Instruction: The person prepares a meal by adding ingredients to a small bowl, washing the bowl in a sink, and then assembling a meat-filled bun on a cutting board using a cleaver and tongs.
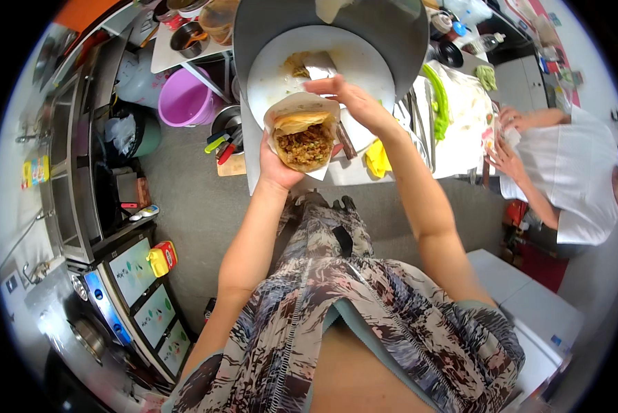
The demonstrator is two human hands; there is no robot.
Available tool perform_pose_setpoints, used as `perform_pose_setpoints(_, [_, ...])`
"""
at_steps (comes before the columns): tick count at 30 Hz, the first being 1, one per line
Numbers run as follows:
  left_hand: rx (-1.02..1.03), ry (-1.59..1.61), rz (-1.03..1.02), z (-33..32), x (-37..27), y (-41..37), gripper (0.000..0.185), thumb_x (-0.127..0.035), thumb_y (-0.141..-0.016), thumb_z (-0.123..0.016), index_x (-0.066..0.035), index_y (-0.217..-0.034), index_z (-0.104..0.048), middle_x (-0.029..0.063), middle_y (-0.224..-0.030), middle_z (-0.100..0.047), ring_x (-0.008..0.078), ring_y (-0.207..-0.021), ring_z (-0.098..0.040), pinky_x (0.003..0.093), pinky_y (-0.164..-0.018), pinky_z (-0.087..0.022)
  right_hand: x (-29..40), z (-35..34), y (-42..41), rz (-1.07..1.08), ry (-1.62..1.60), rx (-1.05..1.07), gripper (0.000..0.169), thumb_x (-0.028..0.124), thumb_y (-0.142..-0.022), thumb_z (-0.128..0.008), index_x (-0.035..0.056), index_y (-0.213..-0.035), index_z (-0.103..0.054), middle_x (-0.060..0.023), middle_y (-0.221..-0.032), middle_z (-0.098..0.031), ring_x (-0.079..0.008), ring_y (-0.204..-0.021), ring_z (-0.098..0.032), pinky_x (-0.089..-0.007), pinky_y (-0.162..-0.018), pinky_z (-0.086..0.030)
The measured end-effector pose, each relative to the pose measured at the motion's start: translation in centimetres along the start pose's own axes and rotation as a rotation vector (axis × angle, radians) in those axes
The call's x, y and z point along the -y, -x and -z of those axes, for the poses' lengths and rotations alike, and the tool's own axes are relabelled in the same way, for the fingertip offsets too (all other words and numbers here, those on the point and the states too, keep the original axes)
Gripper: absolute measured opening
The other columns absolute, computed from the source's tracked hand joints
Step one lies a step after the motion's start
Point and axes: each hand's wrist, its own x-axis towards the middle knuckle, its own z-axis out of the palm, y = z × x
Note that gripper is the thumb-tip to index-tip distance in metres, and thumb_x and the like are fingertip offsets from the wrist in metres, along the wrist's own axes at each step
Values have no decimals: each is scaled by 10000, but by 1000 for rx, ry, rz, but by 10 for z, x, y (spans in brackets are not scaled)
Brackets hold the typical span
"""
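Note:
My left hand (pixel 278 168) holds a stuffed flatbread (pixel 303 144) in a white paper sleeve (pixel 273 111). The sleeve's mouth faces up, showing the pale bread and a chopped brown filling. Just beyond it, my right hand (pixel 360 103) is raised with fingers stretched out and holds nothing. Whether its fingertips touch the sleeve I cannot tell. Beneath both lies a round white cutting board (pixel 265 69) with a small heap of chopped filling (pixel 297 64). A cleaver's blade (pixel 320 64) rests beside that heap; its dark handle (pixel 347 140) points toward me, its middle hidden by my right hand.
A tall grey guard (pixel 407 46) curves around the board's far side. Right of it are a yellow cloth (pixel 377 159), a long green pepper (pixel 438 98) and a co-worker's hands (pixel 510 155). A purple bucket (pixel 185 100) and a pot with colored-handled tools (pixel 226 147) stand at left.

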Motion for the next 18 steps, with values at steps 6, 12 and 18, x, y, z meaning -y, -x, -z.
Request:
perform_pose_setpoints(6, [-217,16,124,-15,20,8,679,-581,-942,-278,-51,-1352,-389,234,-1368,-409,445,-1248,-419,667,-1025,-314,28,-18,62,56,540,395,1115,604,-583,-775,32,-1427,-322,-164,-1421,-389,-299,-1289,-423,-408,-1032,-399])
perform_pose_setpoints(12, [-259,40,264,-26,55,10,641,-559,-961,-273,-50,-1317,-428,172,-1307,-483,336,-1195,-493,554,-1010,-389,37,-47,134,334,1029,-37,995,278,-562,-851,54,-1386,-340,-174,-1329,-472,-357,-1197,-485,-407,-979,-434])
perform_pose_setpoints(18, [-163,-71,644,-31,102,0,709,-642,-928,-263,-100,-1360,-412,166,-1366,-442,388,-1255,-424,654,-1014,-287,29,-24,193,274,963,-280,646,187,-653,-783,121,-1234,-509,-63,-1092,-620,-265,-972,-624,-357,-802,-515])
